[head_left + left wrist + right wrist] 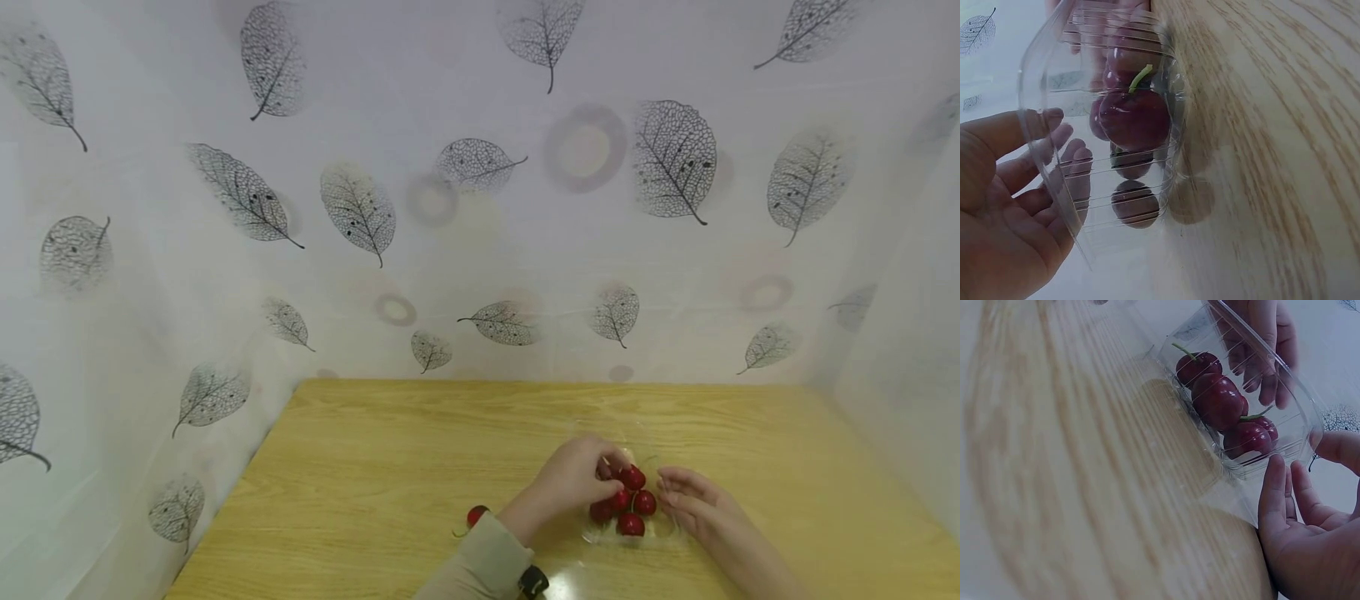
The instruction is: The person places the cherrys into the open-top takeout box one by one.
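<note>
Several dark red cherries (631, 523), some with green stems, lie in a clear plastic container (1091, 247) on the table. My left hand (579, 473) reaches over the container's left side, its fingers loosely bent above the cherries. In the left wrist view, nothing shows between that thumb and the fingers, partly seen through clear plastic. At the container's right side is my right hand (1316, 519). Its fingertips are against or very near the outer wall, the thumb near the rim. A lone cherry (477, 515) lies outside, left of the container and partly covered by the left sleeve.
The wooden table (390, 450) meets a pale leaf-patterned sheet (480, 242) at the back and sides. A dark band (533, 582) circles the left wrist area, beside the beige sleeve (487, 558).
</note>
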Tool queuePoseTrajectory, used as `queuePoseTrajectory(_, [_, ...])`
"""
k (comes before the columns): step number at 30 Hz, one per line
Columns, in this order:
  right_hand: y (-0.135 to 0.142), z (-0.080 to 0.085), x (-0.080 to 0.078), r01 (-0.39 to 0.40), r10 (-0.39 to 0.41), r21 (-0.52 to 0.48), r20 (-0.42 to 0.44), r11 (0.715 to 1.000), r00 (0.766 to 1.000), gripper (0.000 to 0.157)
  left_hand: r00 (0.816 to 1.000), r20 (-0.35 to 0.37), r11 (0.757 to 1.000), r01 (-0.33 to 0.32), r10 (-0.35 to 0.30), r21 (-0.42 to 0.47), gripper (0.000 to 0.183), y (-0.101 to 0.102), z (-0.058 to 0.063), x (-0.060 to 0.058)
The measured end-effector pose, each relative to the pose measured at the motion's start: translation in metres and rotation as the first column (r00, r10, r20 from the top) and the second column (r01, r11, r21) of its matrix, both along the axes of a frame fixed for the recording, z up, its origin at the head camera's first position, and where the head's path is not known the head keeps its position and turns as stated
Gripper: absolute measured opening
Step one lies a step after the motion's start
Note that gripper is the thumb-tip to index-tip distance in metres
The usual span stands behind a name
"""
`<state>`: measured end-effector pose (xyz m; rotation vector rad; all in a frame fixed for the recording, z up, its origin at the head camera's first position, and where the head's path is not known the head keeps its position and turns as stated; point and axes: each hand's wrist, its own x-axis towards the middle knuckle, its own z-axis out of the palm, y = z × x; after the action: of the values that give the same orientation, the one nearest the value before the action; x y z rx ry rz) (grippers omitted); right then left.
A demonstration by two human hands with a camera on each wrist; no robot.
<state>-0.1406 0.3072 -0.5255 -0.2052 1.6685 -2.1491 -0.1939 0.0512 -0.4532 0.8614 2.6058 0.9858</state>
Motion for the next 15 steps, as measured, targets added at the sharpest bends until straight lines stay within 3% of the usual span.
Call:
queuePoseTrajectory(6, [-0.001, 0.001, 0.001, 0.007, -0.007, 0.009, 0.002, 1.000, 1.000, 0.033, 1.000, 0.030, 0.995, -0.003, 0.000, 0.101, 0.021, -0.004, 0.002, -0.001])
queuePoseTrajectory(15, [-0.001, 0.001, 0.001, 0.026, -0.026, 0.032, -0.017, 0.999, 1.000, 0.030, 1.000, 0.018, 0.996, 0.002, -0.003, 0.093, 0.022, -0.012, 0.004, -0.004])
